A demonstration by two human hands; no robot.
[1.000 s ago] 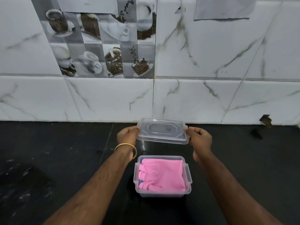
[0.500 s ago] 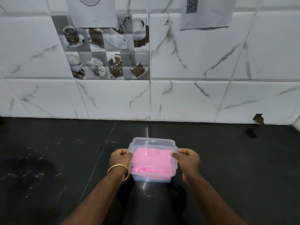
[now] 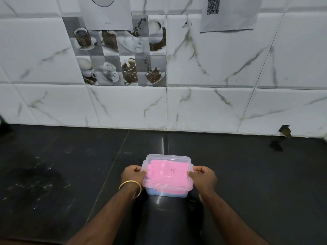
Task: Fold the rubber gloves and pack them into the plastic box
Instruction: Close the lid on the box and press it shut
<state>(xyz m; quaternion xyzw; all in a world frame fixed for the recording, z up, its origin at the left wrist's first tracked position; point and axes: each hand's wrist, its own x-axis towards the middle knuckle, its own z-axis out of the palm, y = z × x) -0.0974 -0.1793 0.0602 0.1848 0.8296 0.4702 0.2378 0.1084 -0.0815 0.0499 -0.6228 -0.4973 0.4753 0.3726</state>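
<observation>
we have the box [image 3: 167,175] on the dark counter [image 3: 62,174], lid [image 3: 168,167] on, pink gloves [image 3: 166,174] folded inside with something blue beneath. our left hand [image 3: 133,176] and right hand [image 3: 203,177] are curled closed on its two short sides, thumbs over the lid's edge. we judge it light, the thin plastic slick and a bit flexible, the gloves soft; the side rims are the place to grip. the counter is glossy, backed by a marbled tile wall [image 3: 230,85].
</observation>
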